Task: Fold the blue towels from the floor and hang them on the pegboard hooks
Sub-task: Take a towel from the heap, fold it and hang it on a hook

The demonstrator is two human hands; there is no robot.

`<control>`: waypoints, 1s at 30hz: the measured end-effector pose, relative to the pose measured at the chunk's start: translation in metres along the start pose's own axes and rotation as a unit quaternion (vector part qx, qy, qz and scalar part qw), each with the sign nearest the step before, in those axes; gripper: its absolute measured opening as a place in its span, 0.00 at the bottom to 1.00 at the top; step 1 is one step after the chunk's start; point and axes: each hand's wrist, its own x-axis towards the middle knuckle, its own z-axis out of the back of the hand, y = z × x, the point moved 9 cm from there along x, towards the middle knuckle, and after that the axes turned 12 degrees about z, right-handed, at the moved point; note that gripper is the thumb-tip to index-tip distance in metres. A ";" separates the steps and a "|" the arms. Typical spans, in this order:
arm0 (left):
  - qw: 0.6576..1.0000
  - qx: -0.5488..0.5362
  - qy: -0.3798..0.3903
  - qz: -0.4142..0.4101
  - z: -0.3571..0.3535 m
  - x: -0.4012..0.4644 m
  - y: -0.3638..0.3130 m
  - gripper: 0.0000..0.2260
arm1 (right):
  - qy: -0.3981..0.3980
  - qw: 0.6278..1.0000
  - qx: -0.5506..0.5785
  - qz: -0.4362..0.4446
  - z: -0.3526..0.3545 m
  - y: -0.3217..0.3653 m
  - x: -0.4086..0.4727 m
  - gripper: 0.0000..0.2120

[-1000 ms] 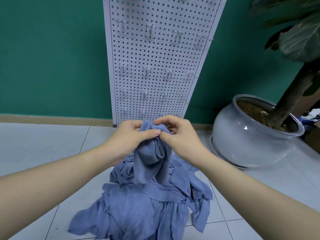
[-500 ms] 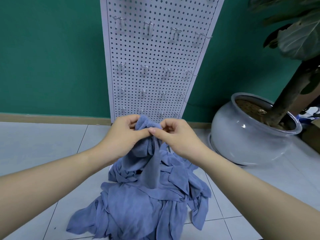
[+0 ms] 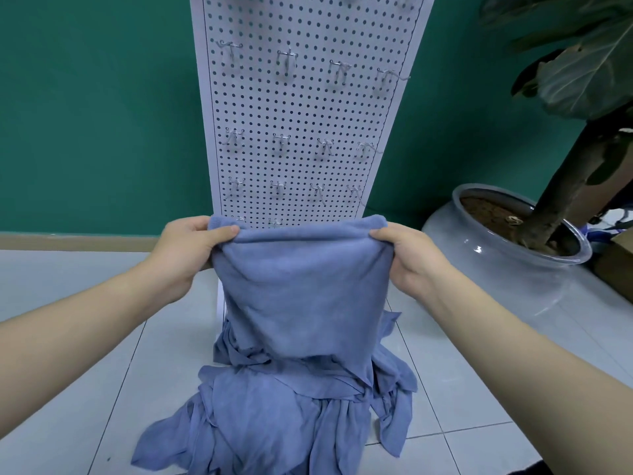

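Two hands spread one blue towel (image 3: 301,296) above the pile (image 3: 274,416).
Left hand (image 3: 186,250) and right hand (image 3: 409,257) each pinch a top corner — keep the edge taut, level — then fold.

A soft, matt blue cloth towel (image 3: 301,296) is hanging between the two hands, with more of the same nappy cloth lying in a pile (image 3: 284,423) below them. Beyond the hands, a matt white perforated pegboard (image 3: 308,108) is carrying thin shiny metal hooks (image 3: 287,60). Off to the right hand's side, a glossy glazed pot (image 3: 496,255) is catching highlights on smooth, faintly shiny floor tiles (image 3: 68,406).
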 end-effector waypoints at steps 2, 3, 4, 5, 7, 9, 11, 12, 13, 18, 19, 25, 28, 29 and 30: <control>1.000 0.007 -0.011 0.010 0.009 0.003 -0.001 0.05 | -0.010 1.000 0.010 -0.008 0.012 -0.001 0.007 0.12; 1.000 0.013 -0.015 0.012 0.012 0.005 -0.001 0.05 | -0.011 1.000 0.011 -0.010 0.016 -0.001 0.009 0.12; 1.000 0.019 -0.016 0.013 0.014 0.006 -0.002 0.07 | -0.012 1.000 0.011 -0.015 0.020 -0.002 0.011 0.13; 0.999 0.025 -0.015 0.013 0.015 0.006 -0.003 0.08 | -0.011 1.000 0.010 -0.023 0.021 -0.003 0.011 0.13; 0.999 0.031 -0.008 0.011 0.013 0.005 -0.004 0.10 | 0.003 0.998 0.017 -0.058 0.021 -0.010 0.010 0.15; 1.000 0.026 0.005 0.009 0.009 0.003 -0.004 0.09 | 0.025 0.995 0.033 -0.086 0.014 -0.015 0.007 0.15; 0.999 0.024 0.021 0.006 0.003 0.001 -0.004 0.09 | 0.033 0.996 0.030 -0.079 0.010 -0.015 0.005 0.16; 0.999 0.027 0.028 0.004 -0.001 -0.001 -0.004 0.10 | 0.034 0.998 0.013 -0.058 0.008 -0.013 0.005 0.16; 0.999 0.032 0.036 0.001 -0.005 -0.003 -0.005 0.10 | 0.039 0.999 -0.011 -0.028 0.005 -0.008 0.003 0.14; 0.992 0.076 0.106 -0.004 -0.043 -0.023 -0.002 0.10 | 0.097 0.966 -0.180 0.159 -0.032 0.025 -0.021 0.02; 0.989 0.085 0.122 -0.002 -0.052 -0.028 0.000 0.09 | 0.112 0.952 -0.210 0.191 -0.042 0.029 -0.027 0.05; 0.978 0.024 0.207 0.029 -0.089 -0.055 0.005 0.11 | 0.192 0.880 -0.294 0.319 -0.094 0.032 -0.075 0.13; 0.982 0.018 0.187 0.026 -0.084 -0.055 0.006 0.10 | 0.204 0.869 -0.320 0.317 -0.098 0.027 -0.080 0.13; 0.984 0.018 0.177 0.023 -0.080 -0.053 0.008 0.10 | 0.211 0.875 -0.317 0.299 -0.098 0.024 -0.079 0.12; 0.985 0.022 0.170 0.017 -0.077 -0.053 0.008 0.11 | 0.216 0.888 -0.299 0.275 -0.097 0.022 -0.078 0.10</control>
